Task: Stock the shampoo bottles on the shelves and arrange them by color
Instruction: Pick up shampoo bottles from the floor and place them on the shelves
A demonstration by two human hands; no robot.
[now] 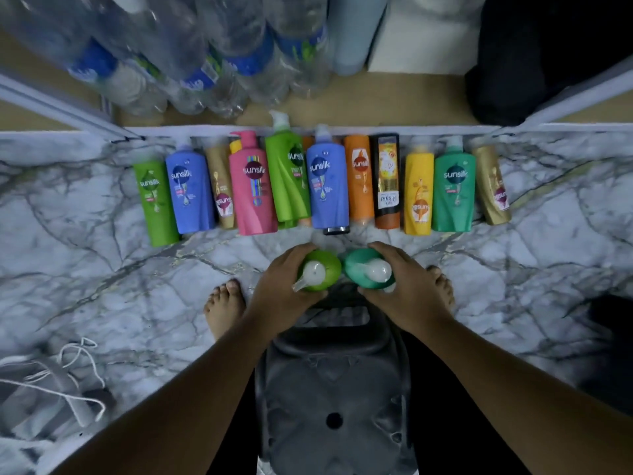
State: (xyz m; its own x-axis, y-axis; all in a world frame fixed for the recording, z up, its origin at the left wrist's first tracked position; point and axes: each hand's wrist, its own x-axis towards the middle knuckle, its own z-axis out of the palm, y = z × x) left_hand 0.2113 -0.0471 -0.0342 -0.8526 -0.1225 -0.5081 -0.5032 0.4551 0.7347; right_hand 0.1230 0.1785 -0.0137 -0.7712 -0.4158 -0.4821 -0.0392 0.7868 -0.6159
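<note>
Green fills both fists: the left hand (284,286) is curled round a lime pump bottle (325,265) and the right hand (407,289) round a teal pump bottle (356,265). Both bottles are upright with pump heads up, just beside each other over a dark plastic stool (335,371). The shelf board (394,97) lies straight ahead of both hands, past a row of shampoo bottles (253,183) laid lengthwise on the marble floor (85,234). Water bottles (205,63) crowd the board's left. The bare wood sits right of centre, so the right hand looks better placed, with the white shelf lip (428,129) to clear.
</note>
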